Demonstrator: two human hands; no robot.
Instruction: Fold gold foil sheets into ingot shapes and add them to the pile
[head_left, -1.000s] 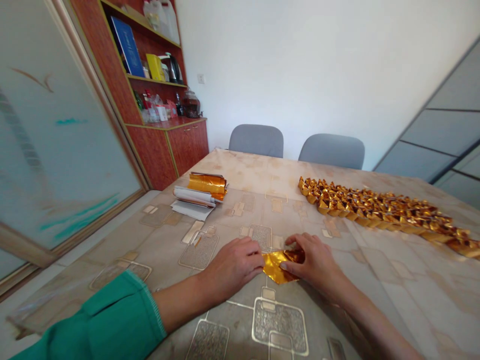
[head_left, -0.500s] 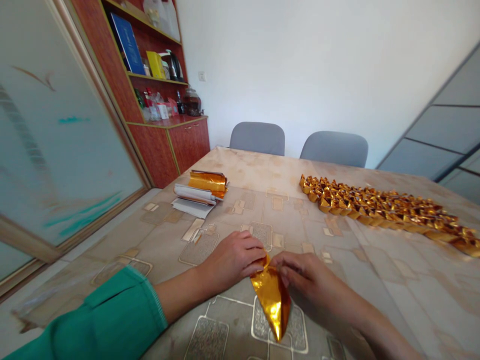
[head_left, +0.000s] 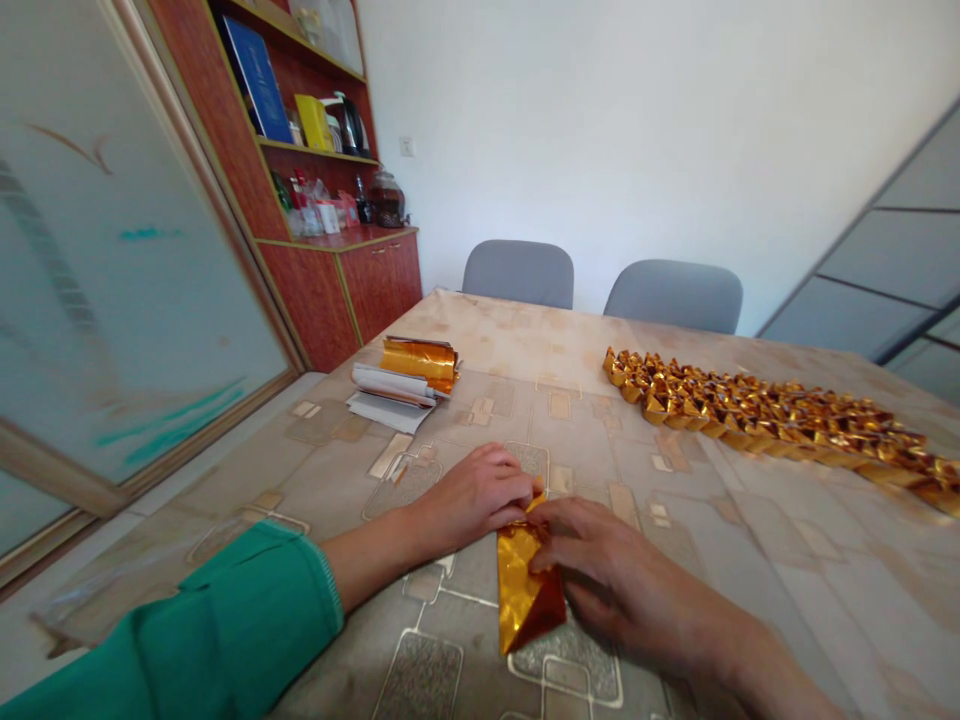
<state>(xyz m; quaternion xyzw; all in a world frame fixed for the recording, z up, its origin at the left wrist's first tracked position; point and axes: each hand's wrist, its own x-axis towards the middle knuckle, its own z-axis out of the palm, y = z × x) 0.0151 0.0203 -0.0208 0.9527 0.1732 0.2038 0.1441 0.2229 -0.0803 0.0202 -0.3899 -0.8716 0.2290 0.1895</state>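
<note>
A sheet of gold foil paper, partly folded, lies on the patterned tablecloth in front of me, its lower end coming to a slanted point. My left hand is closed over its far end, the fingertips pressing on the foil. From the right, my right hand bends its fingers over the upper right edge of the same foil. The foil under both sets of fingers is hidden. Rows of folded gold foil pieces stand packed together at the right. Up and to the left sits a stack of gold and white sheets.
The patterned tablecloth covers the whole table. Two grey chairs stand at its far side. A reddish-brown cabinet with shelved bottles and a kettle is at the back left, beside a frosted sliding door.
The foil's lower point has swung left and its right side now shows a folded slant. My right hand has shifted a little left, over the foil.
</note>
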